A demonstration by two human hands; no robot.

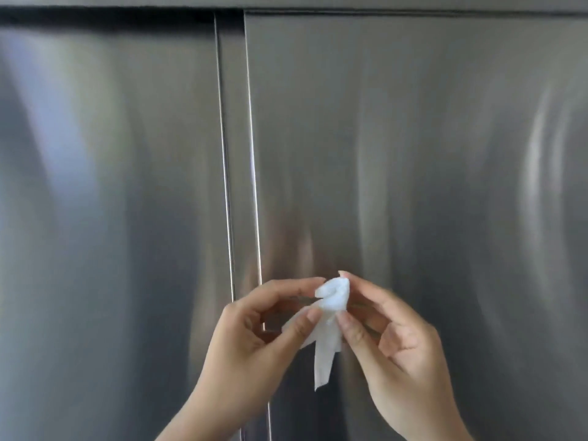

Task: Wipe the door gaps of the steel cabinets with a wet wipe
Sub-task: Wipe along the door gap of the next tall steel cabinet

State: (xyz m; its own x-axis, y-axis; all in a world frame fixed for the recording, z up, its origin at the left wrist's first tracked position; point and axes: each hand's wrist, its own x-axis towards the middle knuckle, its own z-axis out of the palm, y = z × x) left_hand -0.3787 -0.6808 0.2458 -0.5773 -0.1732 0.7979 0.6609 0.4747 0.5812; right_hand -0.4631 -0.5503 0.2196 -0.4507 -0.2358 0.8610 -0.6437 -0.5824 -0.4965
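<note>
Close before two brushed stainless-steel cabinet doors point(413, 154), a person's left hand point(254, 332) and right hand point(394, 338) together hold a small white wet wipe point(332, 297). Thumb and forefinger of each hand pinch the bunched top of the wipe from either side, while the remaining fingers curl loosely. One narrow tail of the wipe hangs down between the wrists. The wipe sits just right of the recessed vertical door gap point(238, 186), apparently off the steel.
</note>
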